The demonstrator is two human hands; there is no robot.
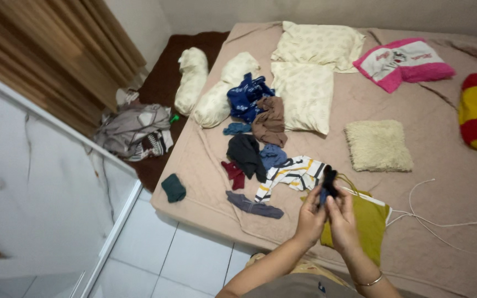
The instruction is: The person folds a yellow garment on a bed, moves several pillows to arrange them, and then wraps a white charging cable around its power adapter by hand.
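Together, left hand (309, 216) and right hand (342, 221) pinch a small, dark, crumpled sock (328, 181).

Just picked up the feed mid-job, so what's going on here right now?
A person stands at the edge of a bed, both hands raised over it. The left hand and right hand together hold a small dark garment. A loose pile of clothes lies on the sheet ahead, an olive-green cloth under the hands, pillows beyond.

Two cream pillows (305, 66), two bolsters (205, 85), one small fluffy cushion (378, 145) (off-white)
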